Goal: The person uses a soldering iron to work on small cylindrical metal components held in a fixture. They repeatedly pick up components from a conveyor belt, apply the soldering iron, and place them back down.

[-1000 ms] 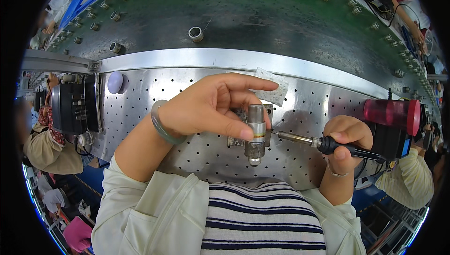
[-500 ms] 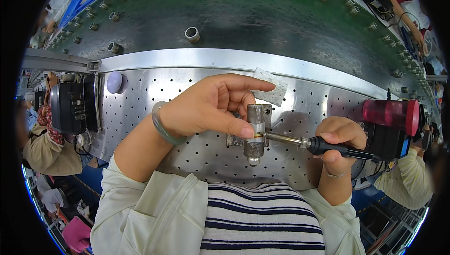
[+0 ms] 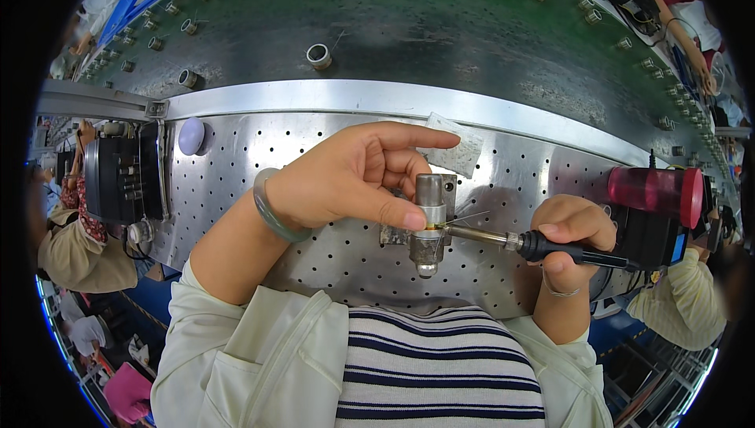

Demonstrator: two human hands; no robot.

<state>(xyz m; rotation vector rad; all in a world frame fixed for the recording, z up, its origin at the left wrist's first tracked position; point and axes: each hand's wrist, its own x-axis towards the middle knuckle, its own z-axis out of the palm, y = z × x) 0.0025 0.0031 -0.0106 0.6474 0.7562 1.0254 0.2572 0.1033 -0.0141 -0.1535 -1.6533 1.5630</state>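
Observation:
A small silvery metal ring [image 3: 435, 214] sits between the two cylindrical ends of a metal holding fixture [image 3: 427, 252]. My left hand [image 3: 354, 172] is closed on the ring from the left, thumb against its lower edge and index finger stretched out above. A thin wire [image 3: 470, 216] sticks out to the right of the ring. Wrapped in the fingers of my right hand [image 3: 572, 233] is a black-handled soldering iron [image 3: 484, 236]. Its tip points left and meets the ring's lower edge, beside my left thumb. The curled left fingers behind the fixture are partly hidden.
Beyond a metal rail [image 3: 377, 96] runs a green conveyor belt [image 3: 440, 35] carrying several metal rings. A perforated metal plate [image 3: 228, 192] lies under my arms. At right stand a pink canister [image 3: 649, 192] and a black box; at left, a purple egg-shaped object [image 3: 191, 137] and a black device [image 3: 118, 176].
The thin wire has shifted from above the fixture, near my left fingers, to the ring's right side. Rings on the belt have moved slightly left. Both hands stay nearly still.

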